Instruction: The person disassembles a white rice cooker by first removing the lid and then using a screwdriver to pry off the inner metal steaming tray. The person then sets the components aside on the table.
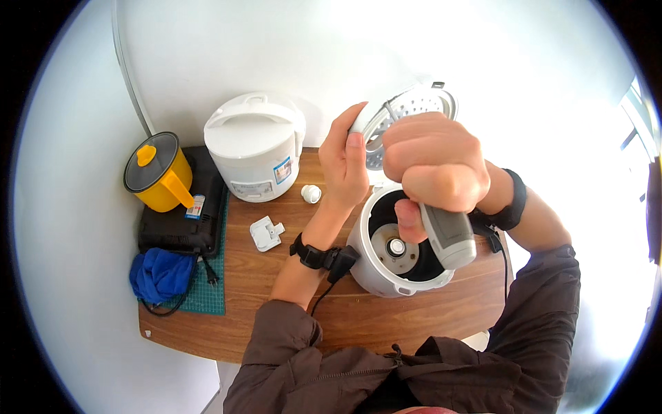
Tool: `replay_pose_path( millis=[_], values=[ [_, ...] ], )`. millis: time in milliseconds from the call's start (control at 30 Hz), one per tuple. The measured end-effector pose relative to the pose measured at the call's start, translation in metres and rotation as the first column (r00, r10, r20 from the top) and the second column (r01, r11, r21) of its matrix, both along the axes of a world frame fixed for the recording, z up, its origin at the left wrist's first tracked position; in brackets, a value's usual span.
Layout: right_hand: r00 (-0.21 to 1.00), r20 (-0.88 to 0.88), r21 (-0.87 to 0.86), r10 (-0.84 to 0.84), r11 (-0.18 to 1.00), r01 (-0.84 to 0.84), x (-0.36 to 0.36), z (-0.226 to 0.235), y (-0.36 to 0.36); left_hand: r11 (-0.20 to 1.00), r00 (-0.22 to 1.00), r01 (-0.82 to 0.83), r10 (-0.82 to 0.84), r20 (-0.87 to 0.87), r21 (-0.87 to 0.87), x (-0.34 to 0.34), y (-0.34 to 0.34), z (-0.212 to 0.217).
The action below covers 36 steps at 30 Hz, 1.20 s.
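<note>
Small wooden worktop (386, 317) shoved against a white wall, pretty cramped. Closest in, an open white rice cooker (396, 259) sits near the front right edge, pot out, heating plate showing. The right hand (434, 169) is fisted tight round a grey tool handle (448, 234), poking down over the cooker's opening. The left hand (345, 162) is just beside it, fingers wrapped on the rim of the raised lid (407, 114). Left of the cooker there's a small white clip part (266, 233) and a white knob (311, 194), with bare wood between. Further back, a closed white rice cooker (256, 146), a yellow kettle (158, 172) on a black appliance (183, 221), and a blue cloth (162, 274) at the left edge.
</note>
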State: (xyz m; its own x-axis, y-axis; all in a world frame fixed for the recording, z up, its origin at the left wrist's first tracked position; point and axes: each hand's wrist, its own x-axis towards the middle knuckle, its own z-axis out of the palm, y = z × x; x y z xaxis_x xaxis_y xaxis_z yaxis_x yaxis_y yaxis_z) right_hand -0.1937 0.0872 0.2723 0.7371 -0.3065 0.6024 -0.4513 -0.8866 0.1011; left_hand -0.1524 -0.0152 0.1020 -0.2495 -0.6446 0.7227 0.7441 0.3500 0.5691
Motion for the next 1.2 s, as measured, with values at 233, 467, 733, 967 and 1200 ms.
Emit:
replay_pose_path(
  millis=[233,467,733,967,1200],
  values=[
    [0.973,0.21,0.012,-0.1,0.995,0.099,-0.003,-0.003,0.002,0.984,0.991,-0.119,0.109,-0.076,-0.133,0.006,-0.003,0.009],
    [0.88,0.432,0.26,-0.197,0.962,0.088,-0.006,0.018,-0.005,0.992,0.996,-0.077,0.073,-0.045,-0.096,0.003,0.004,0.005],
    [0.714,0.632,0.338,-0.302,0.936,0.097,0.001,0.033,-0.022,0.988,0.996,-0.082,0.078,-0.04,-0.129,0.001,0.006,0.007],
    [0.678,0.627,0.439,-0.384,0.893,0.1,0.005,0.043,-0.034,0.994,0.996,-0.049,0.041,-0.078,-0.102,-0.003,0.001,0.004],
    [0.609,0.569,0.517,-0.552,0.816,0.258,0.014,0.052,-0.038,0.984,0.995,-0.098,0.097,-0.014,-0.147,-0.008,0.001,-0.002]
  ],
)
